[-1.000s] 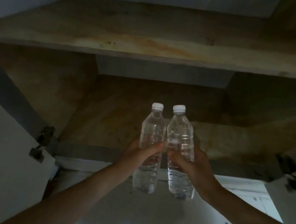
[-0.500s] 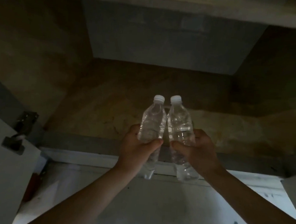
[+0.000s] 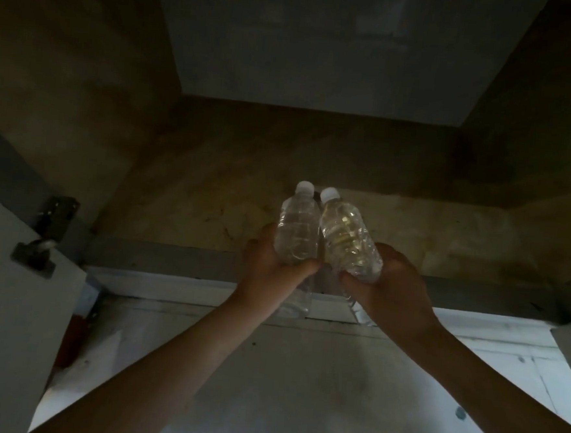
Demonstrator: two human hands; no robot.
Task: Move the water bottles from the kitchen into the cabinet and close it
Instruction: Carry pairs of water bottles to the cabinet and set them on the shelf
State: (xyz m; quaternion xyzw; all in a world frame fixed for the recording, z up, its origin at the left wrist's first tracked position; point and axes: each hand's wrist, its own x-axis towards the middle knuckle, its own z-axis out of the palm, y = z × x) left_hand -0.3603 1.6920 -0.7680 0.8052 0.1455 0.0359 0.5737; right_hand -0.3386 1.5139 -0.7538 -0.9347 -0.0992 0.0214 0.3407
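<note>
Hands sit at the centre of my feed, both raised and each wrapped round a clear water bottle. The left hand [image 3: 273, 269] grips the left bottle [image 3: 297, 230] about its lower half, thumb curled across the front, and that bottle stands close to upright. The right hand [image 3: 391, 284] holds the right bottle [image 3: 346, 241] the same way, thumb across the front; this one leans, its top tipped toward its neighbour. From here the two bottles look to be touching along their shoulders, and their white caps [image 3: 304, 187] sit just beside each other. I can see water inside both, and the bases show below the hands. Neither bottle is set down: both are held in the air at the mouth of the open cabinet [image 3: 67, 82], their tops showing against its worn brown floor board [image 3: 210, 211] and their bases hanging below the grey front rail [image 3: 173, 259]. Further in, I make out a grey back panel [image 3: 322, 50] between the dim brown side walls. At the left a metal hinge [image 3: 58, 214] joins the frame to the left door [image 3: 8, 298], which stands swung open. Below the rail a white surface [image 3: 299, 386] runs under both forearms. A reddish shape at its left edge is too dark for me to identify.
</note>
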